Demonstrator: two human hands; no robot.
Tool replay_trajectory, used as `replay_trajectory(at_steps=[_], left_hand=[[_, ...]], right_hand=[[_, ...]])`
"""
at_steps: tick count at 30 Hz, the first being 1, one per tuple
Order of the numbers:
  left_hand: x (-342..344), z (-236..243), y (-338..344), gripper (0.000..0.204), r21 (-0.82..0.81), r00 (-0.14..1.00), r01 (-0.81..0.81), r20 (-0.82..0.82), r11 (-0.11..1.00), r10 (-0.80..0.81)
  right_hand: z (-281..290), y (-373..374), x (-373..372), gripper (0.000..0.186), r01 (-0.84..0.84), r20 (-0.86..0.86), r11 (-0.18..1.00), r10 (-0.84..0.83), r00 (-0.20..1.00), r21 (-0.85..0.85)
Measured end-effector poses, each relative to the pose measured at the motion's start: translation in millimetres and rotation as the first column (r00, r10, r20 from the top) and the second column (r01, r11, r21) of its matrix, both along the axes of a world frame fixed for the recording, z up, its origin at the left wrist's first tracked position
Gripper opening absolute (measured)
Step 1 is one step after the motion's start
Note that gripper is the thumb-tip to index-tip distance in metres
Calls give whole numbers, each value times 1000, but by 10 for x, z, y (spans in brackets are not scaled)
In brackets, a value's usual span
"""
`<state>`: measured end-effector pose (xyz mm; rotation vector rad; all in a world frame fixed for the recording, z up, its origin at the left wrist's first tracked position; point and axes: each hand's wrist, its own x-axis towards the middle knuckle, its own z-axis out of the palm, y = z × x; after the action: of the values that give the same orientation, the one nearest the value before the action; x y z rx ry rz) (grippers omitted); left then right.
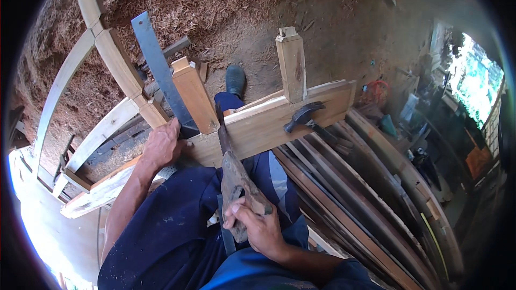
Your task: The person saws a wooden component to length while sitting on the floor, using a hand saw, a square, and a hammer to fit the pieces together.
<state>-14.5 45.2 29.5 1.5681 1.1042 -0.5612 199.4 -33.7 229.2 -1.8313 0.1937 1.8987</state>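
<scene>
Two hands are seen from the head view, both closed on something; the right hand (260, 225) is wrapped around the worn wooden handle of a handsaw (231, 166), whose blade runs up and away into the near edge of a wooden frame piece (269, 123); the left hand (161, 145) is pressed on the left end of that piece, its fingers curled at the foot of a dark steel square (158, 72) that slants up over the sawdust (183, 0). Two squared posts (291, 64) stand up out of the frame piece; a claw hammer (309, 119) is laid on its right part, head on the wood; long planks (365, 198) are stacked to the right, below it; a curved wooden frame (107, 53) is spread at the left.
</scene>
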Motion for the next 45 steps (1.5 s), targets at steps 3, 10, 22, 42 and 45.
replay_trajectory(at_steps=[3,10,22,42,45], left_hand=[[6,5,-7,48,-47,999,9,-37,999,-10],[24,65,-5,46,-32,998,1,-64,999,-3],[35,52,82,48,-94,994,0,-106,996,-10],[-203,-36,-216,49,-27,982,-189,-16,982,188],[-152,-19,-184,47,-8,986,-165,-35,986,164]], right_hand=[[-28,22,72,42,-44,-68,998,47,997,35],[27,114,85,75,-213,-54,971,220,974,106],[-28,186,36,76,-227,-7,968,229,973,106],[-428,489,19,11,23,-91,989,-37,995,-149],[-116,564,22,10,100,11,974,-100,995,-205]])
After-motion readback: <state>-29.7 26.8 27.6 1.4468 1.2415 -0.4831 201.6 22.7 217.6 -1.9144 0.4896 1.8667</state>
